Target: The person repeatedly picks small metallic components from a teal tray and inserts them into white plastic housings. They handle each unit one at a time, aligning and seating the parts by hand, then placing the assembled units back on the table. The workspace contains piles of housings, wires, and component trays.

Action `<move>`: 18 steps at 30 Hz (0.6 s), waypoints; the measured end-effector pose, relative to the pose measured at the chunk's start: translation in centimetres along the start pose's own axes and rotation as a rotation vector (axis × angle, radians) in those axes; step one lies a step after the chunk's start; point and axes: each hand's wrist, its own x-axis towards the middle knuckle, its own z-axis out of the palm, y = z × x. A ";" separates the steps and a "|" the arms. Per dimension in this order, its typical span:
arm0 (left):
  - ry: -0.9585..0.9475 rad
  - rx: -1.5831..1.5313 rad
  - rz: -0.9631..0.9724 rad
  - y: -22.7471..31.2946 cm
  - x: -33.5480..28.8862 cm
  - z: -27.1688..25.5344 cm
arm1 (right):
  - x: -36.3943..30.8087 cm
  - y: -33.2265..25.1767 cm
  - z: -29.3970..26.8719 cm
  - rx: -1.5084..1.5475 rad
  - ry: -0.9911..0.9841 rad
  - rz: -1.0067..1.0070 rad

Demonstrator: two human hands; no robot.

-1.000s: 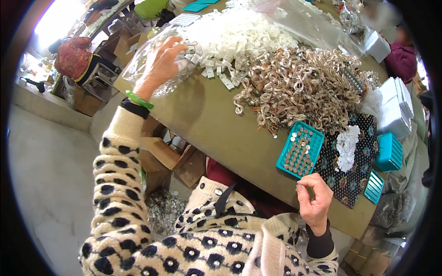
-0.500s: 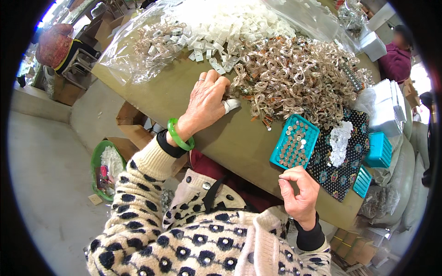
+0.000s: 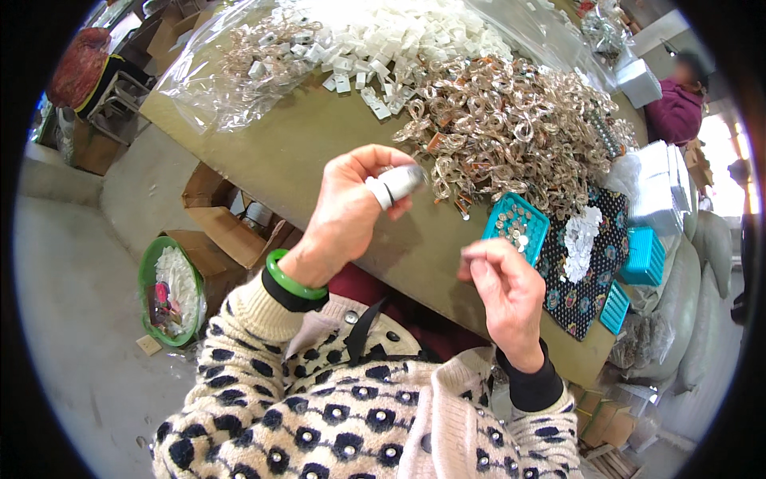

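My left hand (image 3: 345,214), with a green bangle (image 3: 294,275) at the wrist, is raised over the table's near side. Its fingers are curled in and the thumb, wrapped in white tape, presses against them; whatever it may hold is hidden. My right hand (image 3: 512,307) pinches thumb and forefinger together, a small dark thing perhaps between the blurred tips. Just beyond it a teal tray (image 3: 539,233) holds several small silver discs like button cells. A heap of coiled clear wire bundles (image 3: 511,132) lies ahead of both hands.
White plastic pieces (image 3: 399,36) and clear plastic sheeting (image 3: 187,84) cover the table's far side. Right of the tray, a patterned cloth (image 3: 602,247) bears white bits (image 3: 582,243). Teal trays (image 3: 642,255) are stacked beyond. Cardboard boxes (image 3: 227,227) and a green basket (image 3: 144,291) stand left on the floor.
My left hand has drawn back from the edge of the wire heap toward me, its taped thumb now turned up. My right hand has risen slightly and moved left, covering the tray's near end.
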 end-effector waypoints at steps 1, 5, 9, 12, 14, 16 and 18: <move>-0.031 0.006 0.009 -0.5 -0.7 0.6 | 0.5 -0.1 0.3 0.048 0.018 0.029; -0.092 0.258 0.092 -2.1 -3.4 2.4 | 2.0 -0.1 1.4 0.443 0.119 0.243; -0.220 0.576 0.373 -3.6 -4.7 3.3 | 1.7 0.3 1.9 0.641 0.156 0.274; -0.273 0.542 0.378 -4.9 -5.3 3.5 | 1.0 0.6 2.3 0.716 0.182 0.288; -0.280 0.572 0.361 -5.5 -5.7 3.7 | 0.8 0.6 2.3 0.710 0.173 0.305; -0.326 0.606 0.401 -5.7 -5.9 3.9 | 0.6 0.7 2.0 0.663 0.189 0.358; -0.406 0.687 0.438 -5.5 -5.8 4.2 | 0.5 0.8 1.6 0.626 0.202 0.378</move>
